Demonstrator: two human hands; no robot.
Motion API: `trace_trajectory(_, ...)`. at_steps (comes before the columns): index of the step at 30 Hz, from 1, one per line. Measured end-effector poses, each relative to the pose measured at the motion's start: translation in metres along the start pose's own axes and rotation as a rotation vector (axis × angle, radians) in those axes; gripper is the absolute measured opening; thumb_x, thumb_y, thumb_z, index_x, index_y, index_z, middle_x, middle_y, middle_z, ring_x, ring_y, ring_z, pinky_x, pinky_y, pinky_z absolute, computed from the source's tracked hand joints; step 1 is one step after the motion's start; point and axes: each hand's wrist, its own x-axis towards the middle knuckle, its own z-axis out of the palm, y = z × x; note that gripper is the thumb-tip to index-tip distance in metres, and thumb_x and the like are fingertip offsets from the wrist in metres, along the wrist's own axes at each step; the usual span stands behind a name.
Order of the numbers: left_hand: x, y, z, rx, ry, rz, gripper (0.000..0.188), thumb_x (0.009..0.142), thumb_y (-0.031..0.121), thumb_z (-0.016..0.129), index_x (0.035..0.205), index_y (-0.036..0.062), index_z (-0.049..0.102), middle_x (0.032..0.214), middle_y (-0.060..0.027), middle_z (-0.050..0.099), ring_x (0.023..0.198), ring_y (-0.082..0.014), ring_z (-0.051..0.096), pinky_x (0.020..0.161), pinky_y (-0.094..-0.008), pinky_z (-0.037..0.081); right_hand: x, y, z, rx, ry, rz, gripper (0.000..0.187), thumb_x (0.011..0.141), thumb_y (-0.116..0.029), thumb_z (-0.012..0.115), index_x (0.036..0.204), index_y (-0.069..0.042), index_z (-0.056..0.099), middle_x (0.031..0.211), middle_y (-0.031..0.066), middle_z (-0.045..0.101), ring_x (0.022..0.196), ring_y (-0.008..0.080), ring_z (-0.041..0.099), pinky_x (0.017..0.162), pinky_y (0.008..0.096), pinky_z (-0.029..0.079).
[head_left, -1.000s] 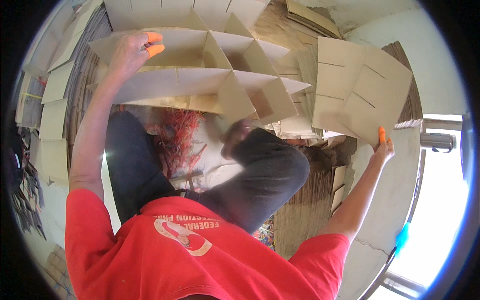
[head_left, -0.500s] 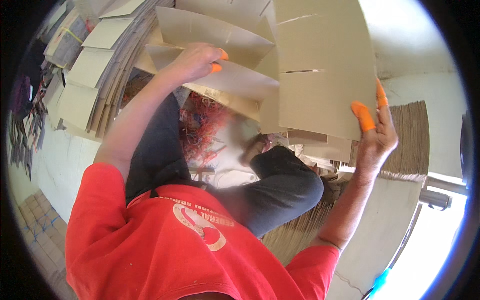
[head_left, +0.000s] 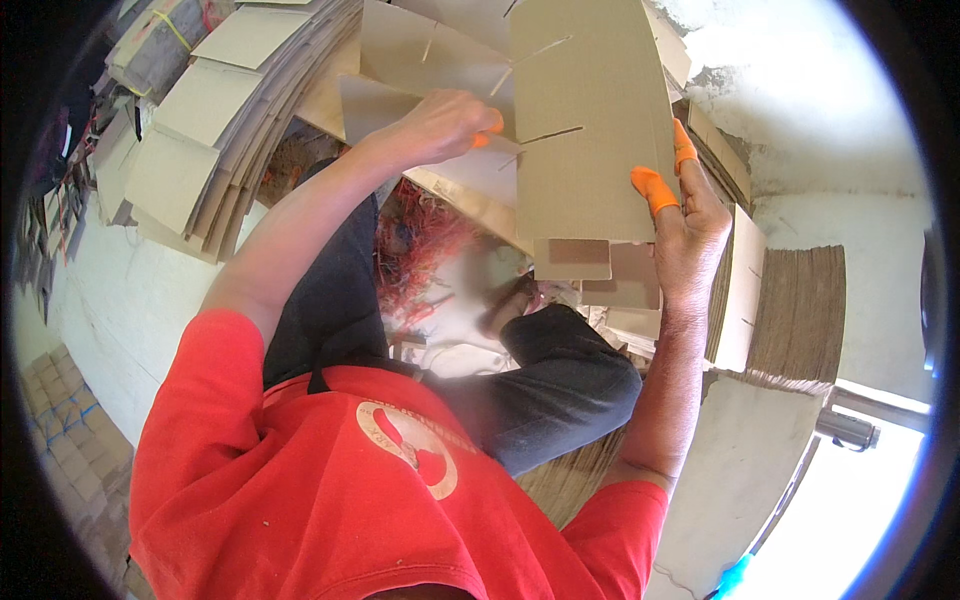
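Note:
My right hand, with orange covers on its thumb and a finger, grips the right edge of a tan slotted cardboard sheet. The sheet stands upright, with cut slots along its left side. To its left, my left hand is closed, its covered fingertips pinching the top edge of an upright cardboard divider. Another slotted divider stands behind that one. Where the large sheet crosses the dividers is partly hidden, so how far they interlock I cannot tell.
Stacked cardboard sheets lean at the left. A tall pile of cardboard stands at the right, near a metal pipe. Red shredded strips lie on the floor between my legs. A wooden board is under the dividers.
My right hand and the large sheet have moved left, against the dividers. My left hand has shifted a little to the right and stays closed.

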Motion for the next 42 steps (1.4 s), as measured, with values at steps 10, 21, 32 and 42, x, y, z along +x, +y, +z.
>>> trace_trajectory(10,0.004,-0.005,0.003,-0.021,0.073,0.018,0.013,0.075,0.005,0.070,0.087,0.0035,0.069,0.077,-0.0209,0.066,0.076,-0.0396,0.065,0.064,-0.0479,0.049,0.008,-0.002,0.014,-0.015,-0.113,0.042,0.054,0.084,0.003,0.065,0.136,-0.004,0.052,0.089,0.0128,0.070,0.074,0.0075,0.058,0.068,0.0272,0.051)
trace_trajectory(21,0.014,-0.009,0.002,-0.019,0.063,0.038,0.011,0.073,0.004,0.070,0.084,0.0026,0.067,0.076,-0.0198,0.065,0.077,-0.0388,0.064,0.065,-0.0469,0.049,0.026,0.021,0.050,0.064,-0.280,0.149,0.052,0.086,-0.001,0.063,0.136,-0.003,0.051,0.081,0.0081,0.065,0.058,0.0084,0.056,0.044,0.0262,0.049)
trace_trajectory(32,0.016,0.001,-0.008,-0.032,-0.002,0.027,0.011,0.072,-0.001,0.063,0.082,-0.0012,0.062,0.075,-0.0243,0.061,0.079,-0.0450,0.059,0.066,-0.0511,0.045,0.015,0.013,0.056,-0.127,-0.271,-0.060,0.052,0.087,-0.001,0.062,0.138,-0.001,0.048,0.095,0.0122,0.069,0.057,0.0104,0.057,0.041,0.0252,0.048)
trace_trajectory(42,0.018,-0.004,-0.004,0.013,0.018,0.050,0.016,0.071,0.000,0.068,0.086,0.0015,0.068,0.075,-0.0219,0.064,0.077,-0.0408,0.063,0.066,-0.0485,0.048,-0.007,0.030,0.055,-0.064,-0.277,-0.095,0.050,0.090,-0.003,0.062,0.139,-0.006,0.049,0.066,0.0114,0.062,0.054,0.0115,0.052,0.048,0.0280,0.045)
